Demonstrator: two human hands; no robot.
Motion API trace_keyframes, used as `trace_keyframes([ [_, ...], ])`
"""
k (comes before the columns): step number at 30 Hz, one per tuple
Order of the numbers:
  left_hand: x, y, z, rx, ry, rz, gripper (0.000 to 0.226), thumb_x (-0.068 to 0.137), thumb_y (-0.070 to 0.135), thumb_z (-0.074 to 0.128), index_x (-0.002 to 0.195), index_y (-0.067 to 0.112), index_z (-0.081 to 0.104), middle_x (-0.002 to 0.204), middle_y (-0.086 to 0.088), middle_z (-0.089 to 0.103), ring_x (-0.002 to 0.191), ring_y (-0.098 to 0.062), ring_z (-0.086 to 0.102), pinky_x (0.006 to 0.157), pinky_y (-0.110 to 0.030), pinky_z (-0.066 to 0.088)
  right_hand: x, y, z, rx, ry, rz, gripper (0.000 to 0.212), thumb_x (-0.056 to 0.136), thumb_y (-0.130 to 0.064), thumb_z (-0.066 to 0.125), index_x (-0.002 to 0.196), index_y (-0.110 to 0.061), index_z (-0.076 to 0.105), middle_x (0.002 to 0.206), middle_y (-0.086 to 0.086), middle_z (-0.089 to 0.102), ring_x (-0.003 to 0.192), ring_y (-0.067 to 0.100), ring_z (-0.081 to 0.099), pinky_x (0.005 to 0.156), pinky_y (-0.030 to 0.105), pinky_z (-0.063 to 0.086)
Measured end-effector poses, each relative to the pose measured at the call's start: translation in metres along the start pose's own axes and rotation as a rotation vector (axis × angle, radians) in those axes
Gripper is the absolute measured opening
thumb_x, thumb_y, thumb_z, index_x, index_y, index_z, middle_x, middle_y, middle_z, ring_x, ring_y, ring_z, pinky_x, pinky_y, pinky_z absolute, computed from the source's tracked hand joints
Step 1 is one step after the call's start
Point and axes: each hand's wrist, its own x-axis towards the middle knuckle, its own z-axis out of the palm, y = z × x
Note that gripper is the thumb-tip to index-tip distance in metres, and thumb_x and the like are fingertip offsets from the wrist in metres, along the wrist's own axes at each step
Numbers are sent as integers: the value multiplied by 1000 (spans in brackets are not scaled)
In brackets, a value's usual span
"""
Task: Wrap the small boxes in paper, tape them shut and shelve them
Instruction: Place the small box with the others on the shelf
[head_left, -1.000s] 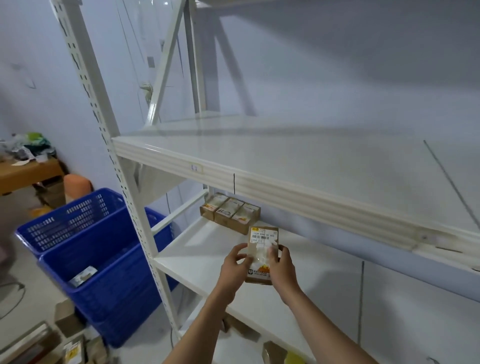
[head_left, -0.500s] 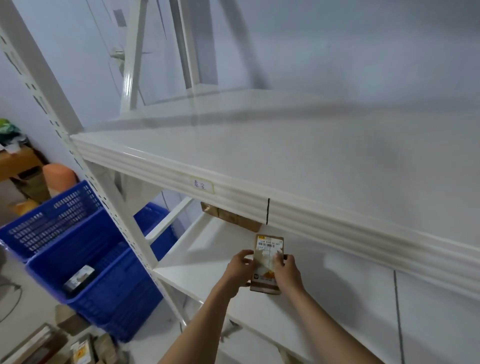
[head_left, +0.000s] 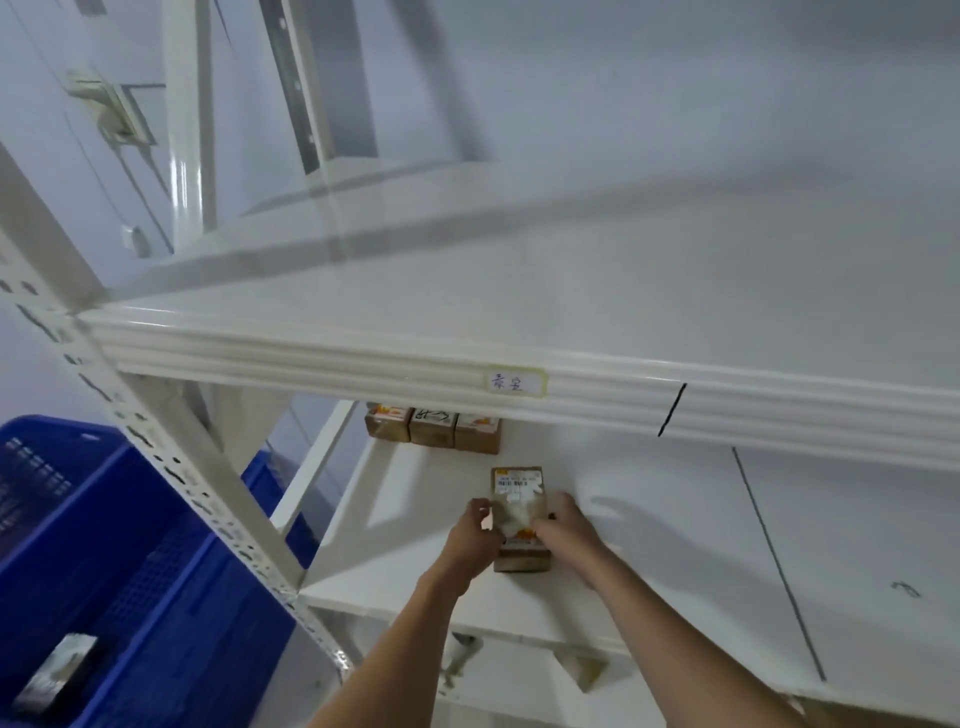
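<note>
Grip: left hand (head_left: 475, 532) and right hand (head_left: 563, 527) both pinching the wrapped box (head_left: 517, 512) by its sides.
Box: held just over the lower shelf (head_left: 415, 530).
Ahead of grip: three shelved boxes (head_left: 432, 428) in a row.
Tip: slide forward, square up beside that row, then let go.
Left of grip: blue crates (head_left: 104, 571).

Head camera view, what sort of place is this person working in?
Probably a stockroom or small warehouse. White slotted-steel shelving carries a handwritten label, three small brown wrapped boxes sit in a row on the lower shelf, and blue plastic crates stand beside the rack.
</note>
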Motion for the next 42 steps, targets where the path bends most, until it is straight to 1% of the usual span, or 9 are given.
trace_keyframes([
  [2, -9, 1, -7, 365, 81, 149, 48, 96, 13, 51, 143, 20, 45, 142, -5, 55, 122, -26, 58, 96, -28, 48, -12, -1, 4, -167, 68, -115, 52, 96, -24, 54, 146, -21, 39, 142, 6, 53, 122, 24, 55, 88, 29, 49],
  [5, -22, -4, -13, 770, 225, 423, 47, 97, 14, 42, 143, 17, 50, 146, 0, 52, 131, -22, 50, 105, -31, 41, -25, 8, 11, -526, 108, -319, 56, 103, -22, 44, 157, -17, 29, 163, 3, 26, 149, 21, 25, 119, 31, 26],
  [7, -23, -15, -13, 908, 151, 563, 50, 98, 18, 39, 147, 18, 45, 152, 0, 46, 140, -22, 40, 115, -33, 30, -27, 19, 17, -712, 51, -362, 60, 105, -24, 37, 160, -15, 16, 169, 1, 6, 155, 21, 8, 126, 34, 11],
  [10, -20, -32, -9, 1035, 26, 575, 56, 103, 31, 33, 157, 19, 27, 164, 2, 26, 153, -22, 18, 125, -43, 9, -27, 29, 23, -868, -6, -337, 66, 106, -26, 34, 161, -15, -2, 168, 1, -13, 155, 22, -6, 126, 37, 0],
  [22, -1, -25, -5, 1245, 4, 561, 64, 103, 43, 14, 160, 16, 7, 168, 1, 2, 155, -20, -5, 122, -53, -13, 2, 33, 24, -917, 13, -321, 71, 108, -38, 29, 158, -13, -15, 165, 2, -24, 154, 21, -14, 125, 38, -4],
  [24, 10, -21, -2, 1282, 47, 552, 70, 97, 43, 3, 160, 13, 6, 168, -2, 4, 155, -22, -6, 119, -55, -18, 13, 28, 22, -919, 12, -311, 72, 108, -38, 30, 158, -13, -15, 165, 2, -24, 154, 21, -14, 125, 37, -5],
  [29, 38, -8, 7, 1287, 94, 497, 64, 104, 39, 22, 160, 12, 7, 168, -2, 8, 155, -20, -7, 119, -55, -19, 42, 11, 15, -906, 7, -292, 74, 107, -36, 34, 159, -12, -14, 165, 5, -22, 154, 22, -14, 126, 37, -4],
  [38, 80, 14, 3, 1275, 171, 516, 62, 105, 38, 24, 159, 11, 14, 167, -2, 15, 155, -18, -3, 116, -53, -23, 87, -5, 13, -875, 75, -288, 69, 108, -31, 34, 160, -8, -6, 167, 9, -13, 155, 24, -12, 126, 37, 2],
  [42, 95, 14, 2, 1309, 201, 544, 66, 100, 38, 9, 158, 9, 19, 166, -4, 18, 155, -19, -1, 117, -54, -21, 101, -10, 10, -879, 84, -283, 68, 108, -30, 33, 160, -8, -6, 167, 8, -14, 155, 24, -12, 126, 36, 2],
])
